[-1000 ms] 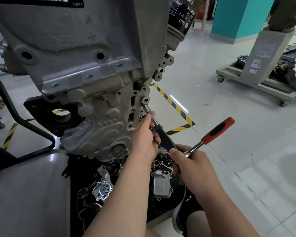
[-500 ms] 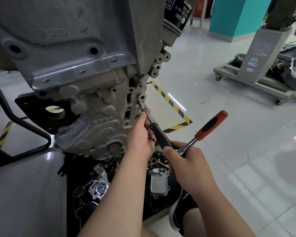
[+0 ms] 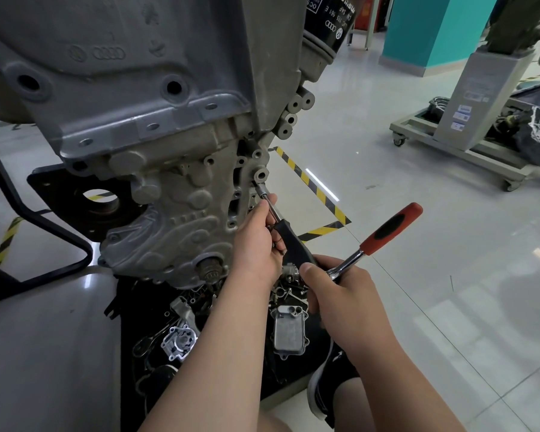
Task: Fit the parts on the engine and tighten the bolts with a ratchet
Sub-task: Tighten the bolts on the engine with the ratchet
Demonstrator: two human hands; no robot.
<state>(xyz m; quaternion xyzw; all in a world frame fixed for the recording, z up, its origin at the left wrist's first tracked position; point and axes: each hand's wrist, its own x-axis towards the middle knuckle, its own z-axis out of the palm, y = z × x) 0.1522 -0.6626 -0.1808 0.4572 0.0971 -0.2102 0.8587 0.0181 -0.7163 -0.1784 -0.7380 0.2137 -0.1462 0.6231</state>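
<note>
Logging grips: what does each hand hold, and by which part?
Left hand pinches the driver by its metal shaft; right hand grips the ratchet by its steel neck, red handle free.

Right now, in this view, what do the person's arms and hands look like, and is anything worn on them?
The left hand and the right hand are bare: no gloves, rings or watch show. The left forearm and the right forearm are bare too; no sleeve reaches into view.
</note>
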